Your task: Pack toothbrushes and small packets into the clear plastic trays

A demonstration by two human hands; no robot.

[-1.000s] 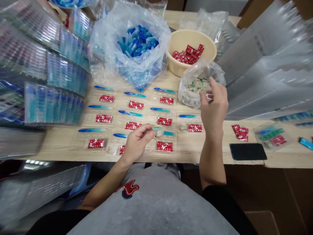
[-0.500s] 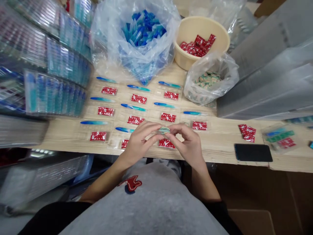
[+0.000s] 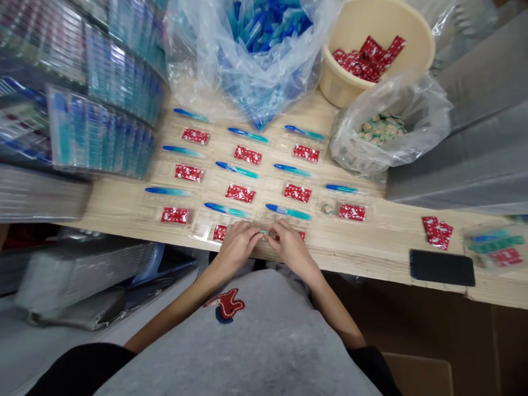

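Observation:
Both hands meet at the front edge of the table, low over clear plastic trays. My left hand (image 3: 236, 246) and my right hand (image 3: 292, 246) pinch a small pale green piece (image 3: 264, 232) between their fingertips; most of it is hidden. Under the left hand lies a red patterned packet (image 3: 220, 232) in a clear tray (image 3: 199, 224). Just beyond the hands are blue-to-teal pen-shaped sticks, one left (image 3: 226, 210) and one right (image 3: 287, 212). Another red packet shows partly past my right fingers. To the right, a tray holds a small greenish square (image 3: 328, 208) beside its red packet (image 3: 352, 212).
Several similar filled trays lie in rows. Behind stand a plastic bag of blue sticks (image 3: 243, 82), a cream tub (image 3: 342, 93) of red packets and a bag (image 3: 429, 132) of greenish squares. Stacked packs (image 3: 99, 132) rise left. A phone (image 3: 442, 268) lies right.
Both hands have come down toward the trays and closer together, still pinching the small green piece. The view has shifted, so the table's contents sit differently in frame.

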